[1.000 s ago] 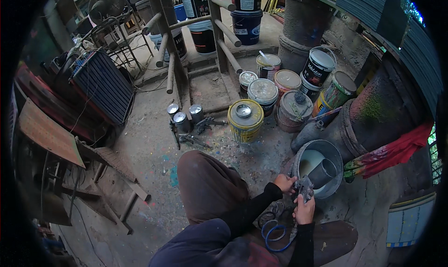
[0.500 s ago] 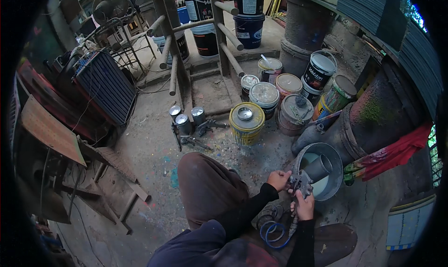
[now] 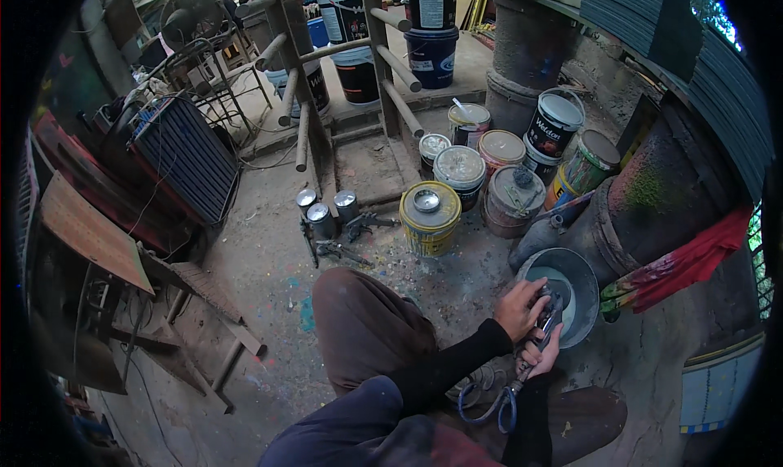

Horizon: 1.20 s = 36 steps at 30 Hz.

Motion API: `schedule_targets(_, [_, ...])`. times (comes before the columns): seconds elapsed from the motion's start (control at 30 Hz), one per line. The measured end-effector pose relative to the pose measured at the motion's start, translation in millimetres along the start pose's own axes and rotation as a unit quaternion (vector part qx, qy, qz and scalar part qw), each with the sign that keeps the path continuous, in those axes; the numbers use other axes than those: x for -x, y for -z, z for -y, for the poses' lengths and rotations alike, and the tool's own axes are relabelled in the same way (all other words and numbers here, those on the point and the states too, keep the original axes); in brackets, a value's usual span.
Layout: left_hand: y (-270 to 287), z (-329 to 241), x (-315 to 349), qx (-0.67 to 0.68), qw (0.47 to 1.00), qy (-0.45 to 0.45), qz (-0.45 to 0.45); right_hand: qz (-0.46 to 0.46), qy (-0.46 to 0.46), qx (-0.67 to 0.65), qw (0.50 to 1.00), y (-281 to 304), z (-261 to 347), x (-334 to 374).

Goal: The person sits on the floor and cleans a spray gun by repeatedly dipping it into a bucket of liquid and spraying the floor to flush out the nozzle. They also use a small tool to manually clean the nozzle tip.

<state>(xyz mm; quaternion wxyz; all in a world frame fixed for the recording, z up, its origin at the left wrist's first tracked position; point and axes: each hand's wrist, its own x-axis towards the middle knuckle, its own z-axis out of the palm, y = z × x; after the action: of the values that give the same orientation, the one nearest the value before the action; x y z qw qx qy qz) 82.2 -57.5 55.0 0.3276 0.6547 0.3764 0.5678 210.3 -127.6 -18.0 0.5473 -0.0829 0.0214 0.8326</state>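
My right hand (image 3: 541, 358) is wrapped around the handle of a grey metal spray gun (image 3: 552, 318), with a blue hose (image 3: 506, 410) trailing from it over my lap. Bent across the gun's upper end, my left hand (image 3: 520, 309) grips it there and hides part of it. Just beyond sits a round metal bucket (image 3: 589, 328) with pale milky liquid (image 3: 571, 300) inside; the gun's front end is over it. The gun's cup is mostly hidden behind my left fingers.
More spray guns with metal cups (image 3: 320, 214) lie on the paint-spotted floor. A yellow paint can (image 3: 431, 240) stands ahead, with several other cans behind it. A wooden ladder-like frame (image 3: 383, 84) rises at the back. A red cloth (image 3: 693, 259) hangs at the right.
The spray gun has been turned, and its cup no longer shows clearly over the bucket. My left hand has moved right and forward, across the gun's top. The blue hose has shifted.
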Motion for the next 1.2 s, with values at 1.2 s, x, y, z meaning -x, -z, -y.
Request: schedule_targets(1.2, [5, -3, 9, -0.031, 0.999, -0.022, 0.016, -0.031, 0.068, -0.110, 0.991, -16, -22, 11])
